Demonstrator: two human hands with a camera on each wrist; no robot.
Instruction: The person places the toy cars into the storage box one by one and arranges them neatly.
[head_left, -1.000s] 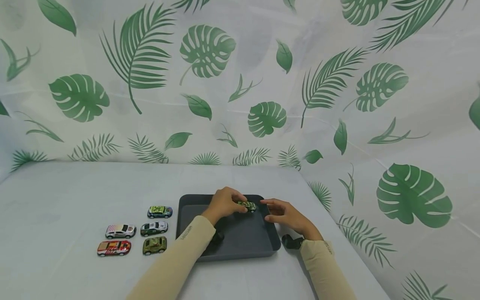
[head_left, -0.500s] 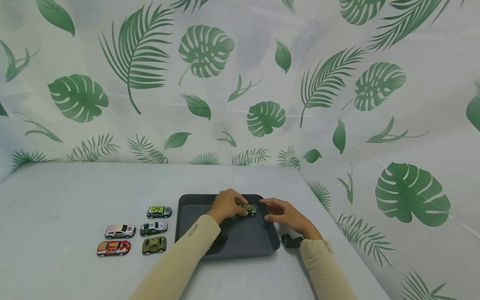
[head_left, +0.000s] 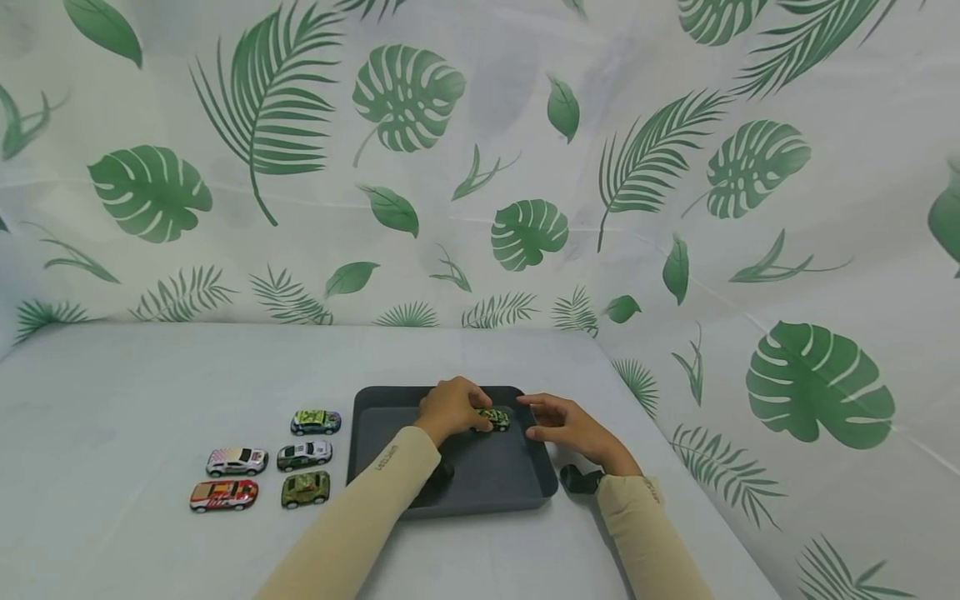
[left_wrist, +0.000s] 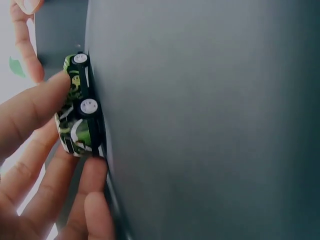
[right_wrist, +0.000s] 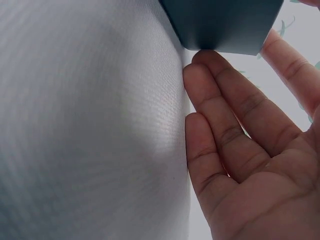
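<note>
Green camouflage car (left_wrist: pixel 80 107): seen inside the dark tray (head_left: pixel 498 479), toward the far right corner.
Car's long axis: laid roughly side to side, extending rightward from the grip.
Left hand (head_left: pixel 452 408): nearer; the car is pinched between thumb and fingers.
Right hand (head_left: pixel 573 429): held loosely extended at the tray's right wall, apart from the car.

L hand (head_left: pixel 452 408) pinching, thumb (left_wrist: pixel 35 111) opp. fingers (left_wrist: pixel 54 185), R hand (head_left: pixel 573 427) relaxed, fingers nearly straight, palm (right_wrist: pixel 272 200) inward

soft, even, slightly dim light — a faint shadow beside the right sleeve (head_left: pixel 654 533); up close, the tray (left_wrist: pixel 200 120) and white cloth (right_wrist: pixel 100 120) blur (the left wrist view's background glares white).
</note>
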